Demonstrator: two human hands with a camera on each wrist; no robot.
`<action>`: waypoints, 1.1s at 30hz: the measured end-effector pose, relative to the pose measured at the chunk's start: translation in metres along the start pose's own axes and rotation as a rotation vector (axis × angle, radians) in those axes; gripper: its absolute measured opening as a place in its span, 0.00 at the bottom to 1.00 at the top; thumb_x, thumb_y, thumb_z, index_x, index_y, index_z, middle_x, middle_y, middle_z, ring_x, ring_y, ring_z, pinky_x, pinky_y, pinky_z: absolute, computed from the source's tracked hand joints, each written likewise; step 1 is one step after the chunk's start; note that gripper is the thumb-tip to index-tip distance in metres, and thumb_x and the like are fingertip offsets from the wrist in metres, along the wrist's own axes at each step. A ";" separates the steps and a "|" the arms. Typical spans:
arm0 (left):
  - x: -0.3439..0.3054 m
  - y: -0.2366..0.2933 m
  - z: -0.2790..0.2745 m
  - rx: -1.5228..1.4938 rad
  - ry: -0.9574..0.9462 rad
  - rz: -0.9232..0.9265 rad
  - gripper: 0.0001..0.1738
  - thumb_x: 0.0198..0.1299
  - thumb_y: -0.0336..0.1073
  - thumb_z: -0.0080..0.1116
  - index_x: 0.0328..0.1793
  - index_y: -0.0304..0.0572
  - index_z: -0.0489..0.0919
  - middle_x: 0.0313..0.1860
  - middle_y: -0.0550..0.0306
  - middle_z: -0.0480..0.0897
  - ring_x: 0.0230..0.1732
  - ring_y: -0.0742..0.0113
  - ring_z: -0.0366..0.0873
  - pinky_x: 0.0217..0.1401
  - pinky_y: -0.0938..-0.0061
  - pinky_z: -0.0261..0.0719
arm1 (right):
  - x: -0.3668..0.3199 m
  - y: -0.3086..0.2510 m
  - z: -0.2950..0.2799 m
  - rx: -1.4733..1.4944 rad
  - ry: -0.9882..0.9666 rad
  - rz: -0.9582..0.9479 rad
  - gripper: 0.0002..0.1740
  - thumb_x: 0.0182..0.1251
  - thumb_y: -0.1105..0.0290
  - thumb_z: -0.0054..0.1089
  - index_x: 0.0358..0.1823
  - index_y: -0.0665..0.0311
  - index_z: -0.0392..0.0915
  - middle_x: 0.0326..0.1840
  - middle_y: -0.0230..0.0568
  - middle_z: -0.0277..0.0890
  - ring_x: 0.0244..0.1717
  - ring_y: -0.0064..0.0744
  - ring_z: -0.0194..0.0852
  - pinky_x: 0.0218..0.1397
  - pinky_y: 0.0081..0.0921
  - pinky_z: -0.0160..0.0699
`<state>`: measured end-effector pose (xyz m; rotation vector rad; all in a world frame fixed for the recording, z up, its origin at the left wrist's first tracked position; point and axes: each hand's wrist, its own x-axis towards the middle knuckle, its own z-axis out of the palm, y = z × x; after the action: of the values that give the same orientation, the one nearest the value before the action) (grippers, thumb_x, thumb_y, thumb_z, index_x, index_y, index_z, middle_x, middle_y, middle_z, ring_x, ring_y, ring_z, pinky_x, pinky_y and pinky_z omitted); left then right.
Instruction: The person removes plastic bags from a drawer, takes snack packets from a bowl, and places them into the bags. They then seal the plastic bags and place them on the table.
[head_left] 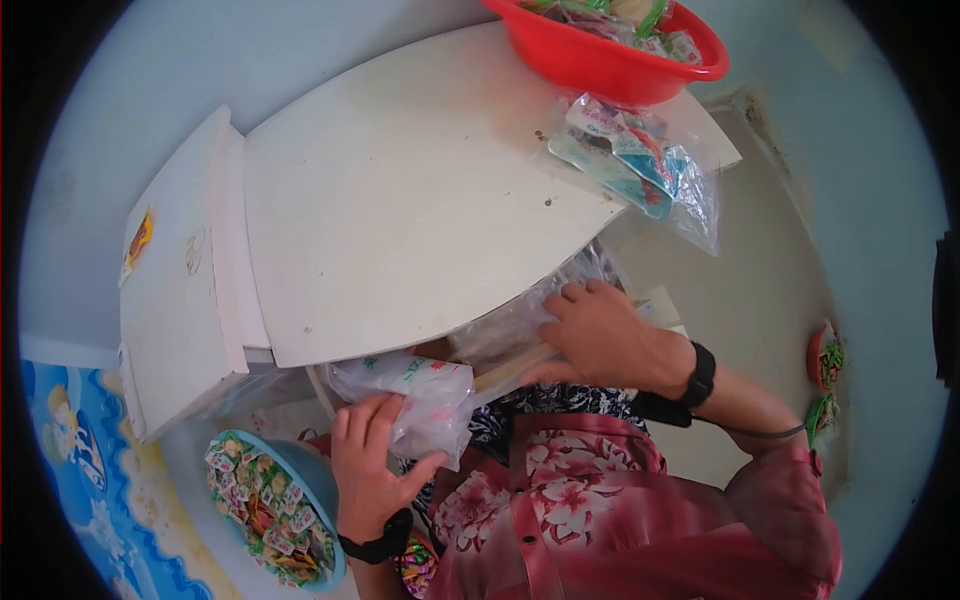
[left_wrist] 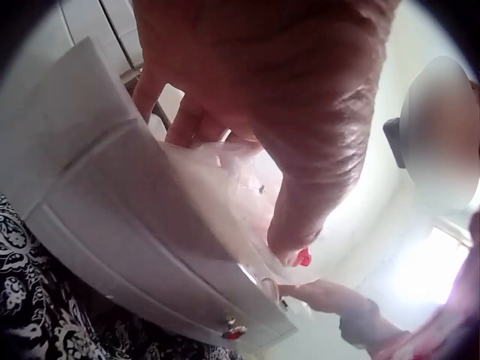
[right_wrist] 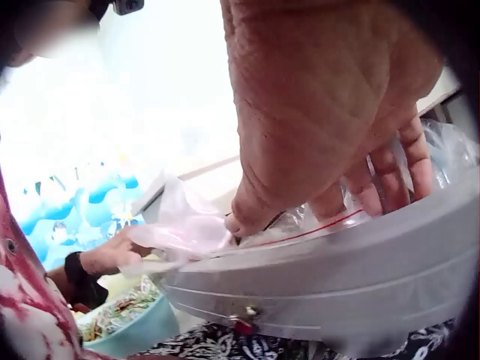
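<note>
My left hand (head_left: 372,465) holds a white plastic bag (head_left: 425,385) with green print between thumb and fingers, at the left part of an open drawer. In the left wrist view the bag (left_wrist: 244,184) hangs thin and crumpled below the palm. Farther right, my right hand (head_left: 610,335) reaches over the drawer front (right_wrist: 360,251). Its fingers (right_wrist: 385,176) point down inside, against crinkled clear plastic bags (head_left: 500,330), with the thumb apart near the drawer's edge. A red line shows along the clear plastic under the right hand.
A white desk top (head_left: 400,180) extends above the drawer. On it are a red basin (head_left: 610,65) of packets and a clear bag of printed packs (head_left: 640,160). A blue tub (head_left: 325,490) full of small packets stands left of the person. Another red container (head_left: 820,360) is far right.
</note>
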<state>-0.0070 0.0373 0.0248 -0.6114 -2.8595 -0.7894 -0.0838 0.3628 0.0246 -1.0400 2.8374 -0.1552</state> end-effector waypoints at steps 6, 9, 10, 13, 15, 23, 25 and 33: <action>-0.001 -0.002 0.038 0.196 -0.036 0.003 0.32 0.47 0.28 0.67 0.63 0.36 0.80 0.57 0.48 0.81 0.56 0.46 0.77 0.59 0.56 0.75 | -0.014 -0.010 0.034 -0.102 0.141 -0.141 0.10 0.59 0.67 0.60 0.40 0.63 0.79 0.36 0.39 0.79 0.44 0.39 0.80 0.48 0.33 0.77; 0.000 -0.009 0.042 0.195 -0.068 0.067 0.37 0.40 0.20 0.61 0.65 0.35 0.80 0.53 0.51 0.82 0.53 0.50 0.77 0.55 0.58 0.75 | -0.013 -0.006 0.037 -0.070 0.133 -0.178 0.07 0.58 0.69 0.59 0.37 0.63 0.77 0.34 0.38 0.79 0.42 0.39 0.80 0.46 0.33 0.77; -0.003 -0.009 0.040 0.192 -0.089 0.076 0.37 0.39 0.20 0.60 0.65 0.35 0.80 0.52 0.52 0.82 0.52 0.50 0.77 0.54 0.59 0.75 | -0.016 -0.008 0.037 -0.064 0.129 -0.186 0.07 0.58 0.69 0.59 0.36 0.63 0.77 0.34 0.38 0.78 0.41 0.39 0.80 0.46 0.33 0.77; -0.013 0.001 0.034 0.167 -0.111 0.086 0.36 0.39 0.22 0.59 0.63 0.34 0.82 0.46 0.53 0.81 0.48 0.51 0.77 0.51 0.59 0.76 | -0.028 -0.014 0.036 -0.058 0.111 -0.213 0.07 0.57 0.69 0.59 0.36 0.63 0.76 0.33 0.38 0.78 0.40 0.38 0.80 0.44 0.33 0.77; -0.025 0.010 0.033 0.137 -0.126 0.085 0.34 0.40 0.23 0.59 0.62 0.34 0.83 0.44 0.53 0.82 0.46 0.51 0.77 0.50 0.59 0.76 | -0.043 -0.024 0.034 -0.054 0.087 -0.217 0.08 0.57 0.69 0.59 0.36 0.63 0.76 0.33 0.38 0.78 0.40 0.38 0.80 0.44 0.33 0.77; -0.076 0.032 0.041 0.098 -0.140 0.103 0.25 0.45 0.30 0.63 0.55 0.37 0.85 0.43 0.58 0.84 0.43 0.59 0.80 0.45 0.63 0.76 | -0.092 -0.055 0.036 -0.015 0.010 -0.223 0.10 0.55 0.68 0.60 0.37 0.65 0.77 0.34 0.39 0.79 0.39 0.37 0.81 0.42 0.33 0.78; -0.081 0.033 0.043 0.095 -0.128 0.124 0.24 0.46 0.31 0.63 0.54 0.37 0.86 0.44 0.58 0.85 0.43 0.61 0.80 0.44 0.64 0.76 | -0.098 -0.059 0.039 -0.006 0.011 -0.214 0.12 0.54 0.68 0.60 0.38 0.65 0.78 0.34 0.38 0.79 0.39 0.37 0.81 0.42 0.33 0.79; -0.088 0.032 0.045 0.090 -0.123 0.131 0.22 0.49 0.29 0.61 0.53 0.38 0.86 0.41 0.59 0.84 0.42 0.61 0.80 0.43 0.65 0.77 | -0.071 -0.052 -0.035 0.184 -0.062 -0.051 0.30 0.65 0.48 0.69 0.53 0.69 0.77 0.36 0.41 0.81 0.44 0.43 0.84 0.44 0.39 0.81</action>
<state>0.0860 0.0551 -0.0177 -0.8533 -2.9077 -0.6208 -0.0019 0.3717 0.0715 -1.0580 2.6826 -0.3746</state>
